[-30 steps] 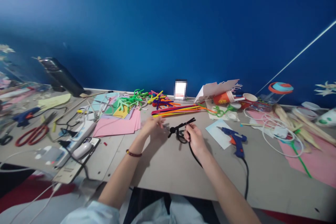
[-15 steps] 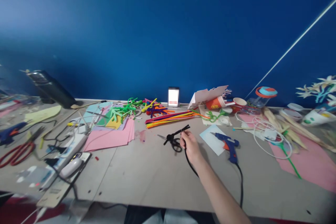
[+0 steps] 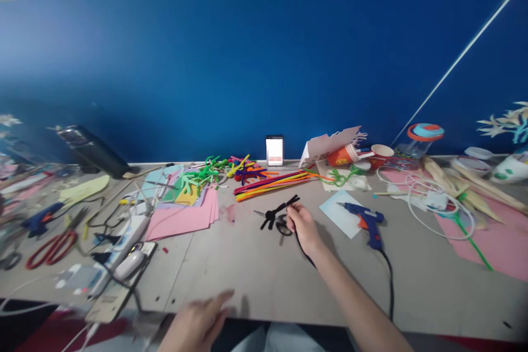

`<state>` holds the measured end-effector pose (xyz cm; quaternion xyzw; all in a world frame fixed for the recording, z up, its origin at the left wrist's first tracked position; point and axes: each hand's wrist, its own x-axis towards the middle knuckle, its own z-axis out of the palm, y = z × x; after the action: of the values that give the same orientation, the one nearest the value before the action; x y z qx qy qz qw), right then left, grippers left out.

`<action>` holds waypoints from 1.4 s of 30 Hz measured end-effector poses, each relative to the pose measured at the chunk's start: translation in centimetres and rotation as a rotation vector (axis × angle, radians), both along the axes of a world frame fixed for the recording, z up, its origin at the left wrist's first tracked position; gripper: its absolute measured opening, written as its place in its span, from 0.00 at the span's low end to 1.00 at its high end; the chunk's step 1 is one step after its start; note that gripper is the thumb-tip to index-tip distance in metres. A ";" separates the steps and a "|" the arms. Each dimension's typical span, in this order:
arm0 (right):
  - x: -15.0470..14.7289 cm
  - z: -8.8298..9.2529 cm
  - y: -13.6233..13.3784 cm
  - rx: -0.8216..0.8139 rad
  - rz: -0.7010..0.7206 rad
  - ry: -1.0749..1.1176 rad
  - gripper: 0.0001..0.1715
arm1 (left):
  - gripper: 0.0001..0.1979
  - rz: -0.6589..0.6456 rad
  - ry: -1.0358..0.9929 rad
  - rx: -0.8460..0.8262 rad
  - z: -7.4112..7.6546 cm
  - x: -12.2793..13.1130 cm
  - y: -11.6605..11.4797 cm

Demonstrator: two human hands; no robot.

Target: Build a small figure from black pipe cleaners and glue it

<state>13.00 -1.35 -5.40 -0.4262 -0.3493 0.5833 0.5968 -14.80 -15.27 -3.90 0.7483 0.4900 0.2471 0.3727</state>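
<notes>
In my right hand (image 3: 304, 227) is a black pipe cleaner shape (image 3: 271, 215), pinched between closed fingers. Several short stems stick out of its knotted middle, and a long black strand trails under my wrist. Black-handled scissors (image 3: 284, 230) lie just behind it, partly covered by the shape. My left hand (image 3: 202, 316) hovers by the front edge of the table, its index finger stretched out and nothing held. Beyond the right hand lies a bundle of red, yellow and orange pipe cleaners (image 3: 274, 185). A blue glue gun (image 3: 370, 221) rests to the right on pale blue paper (image 3: 339, 210).
Pink paper sheets (image 3: 181, 221), a power strip (image 3: 124, 250), a white mouse (image 3: 129, 264) and red-handled scissors (image 3: 53, 250) occupy the left. At the back stands a small lit screen (image 3: 274, 152). A white coiled cord (image 3: 412, 206) and paper cups (image 3: 344, 155) are on the right.
My left hand has come into view at the bottom. The right hand still grips the black pipe cleaner shape, which has turned slightly. The whole view has shifted a little.
</notes>
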 end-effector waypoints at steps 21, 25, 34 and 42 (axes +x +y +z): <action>-0.3 -1.3 0.5 0.009 -0.017 -0.130 0.17 | 0.05 0.205 -0.324 0.594 -2.4 15.3 15.5; 0.0 -1.8 0.6 0.124 -0.058 -0.315 0.13 | 0.06 0.198 -0.339 0.535 -2.4 15.3 15.5; 0.7 -0.9 0.4 0.407 -0.146 -0.747 0.07 | 0.10 0.154 -0.466 0.314 -1.2 15.2 15.3; 1.6 -0.7 0.9 0.514 -0.091 -0.815 0.07 | 0.10 0.125 -0.677 -0.102 -1.6 15.0 15.8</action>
<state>14.64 -0.50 -6.14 -0.4734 -0.6686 0.2370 0.5221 0.23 0.54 -5.50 0.5730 0.3950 0.4788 0.5351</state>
